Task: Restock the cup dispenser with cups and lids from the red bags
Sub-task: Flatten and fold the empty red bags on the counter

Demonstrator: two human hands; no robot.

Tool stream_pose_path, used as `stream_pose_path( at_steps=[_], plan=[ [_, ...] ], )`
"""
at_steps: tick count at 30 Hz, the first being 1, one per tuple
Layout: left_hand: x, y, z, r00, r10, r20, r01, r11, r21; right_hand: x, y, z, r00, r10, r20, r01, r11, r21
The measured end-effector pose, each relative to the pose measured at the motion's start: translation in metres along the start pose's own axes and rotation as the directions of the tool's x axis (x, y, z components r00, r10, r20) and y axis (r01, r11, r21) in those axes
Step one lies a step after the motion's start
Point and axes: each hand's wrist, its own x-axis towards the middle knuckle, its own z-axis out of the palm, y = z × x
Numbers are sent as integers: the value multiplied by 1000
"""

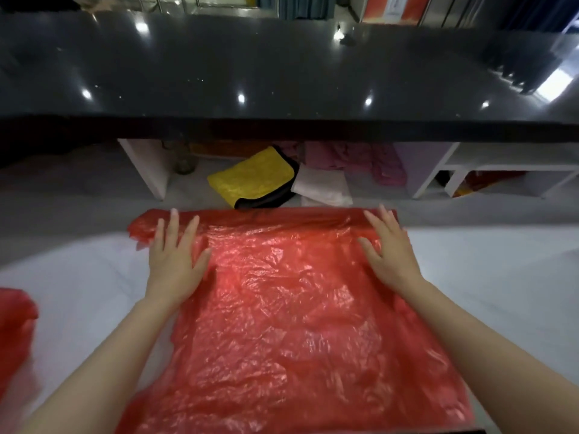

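While the red bag (282, 308) lies flat and apparently empty on the white surface (485, 270), left hand (174, 261) and right hand (390, 258) press it open-palmed, gripping nothing; smoothing should run outward evenly before folding.

We see the red bag (282, 308) as thin, crinkled plastic film with a wet-looking gloss, spread on a white bench (501, 277) whose top looks smooth and matt, and a 2nd piece of the same red film (14, 324) lies at the left edge. Above it we note a black countertop (282, 73), polished like stone and mirroring the ceiling lights. Under it we make out a yellow cloth (250, 180) of fuzzy, matt pile with a dark edging, beside white painted shelf panels (150, 170).
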Motion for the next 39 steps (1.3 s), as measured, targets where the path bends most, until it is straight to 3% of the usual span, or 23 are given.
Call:
stream_pose_path(
  at_steps=[2,6,10,14,20,25,30,34,39],
  plan=[
    [-19,6,-12,997,50,-59,-56,993,-105,-30,-2,-8,998,-36,53,33,998,50],
    [-50,24,-23,987,111,118,-86,975,-203,-86,-8,-12,971,-88,220,89,996,5],
    [-82,38,-35,952,210,223,-152,955,-253,-117,-14,-17,970,-130,206,135,991,-10],
    [-123,49,-46,931,218,293,-163,966,-202,-148,-3,-27,978,-136,159,137,991,2],
    [-176,71,-36,879,92,467,-119,993,27,-176,25,-25,927,-115,356,173,976,-135],
    [-209,73,-8,897,-24,442,-75,976,205,-196,41,-22,883,-180,434,318,909,-270],
    [-217,67,11,907,-74,414,-56,954,295,-203,57,-20,879,-198,433,344,893,-291],
    [-223,67,2,929,-18,369,-76,968,238,-214,73,-35,832,-290,473,420,886,-195],
    [-245,70,-9,942,76,326,-151,966,212,-241,104,-46,857,-278,435,416,870,-264]
  ],
)
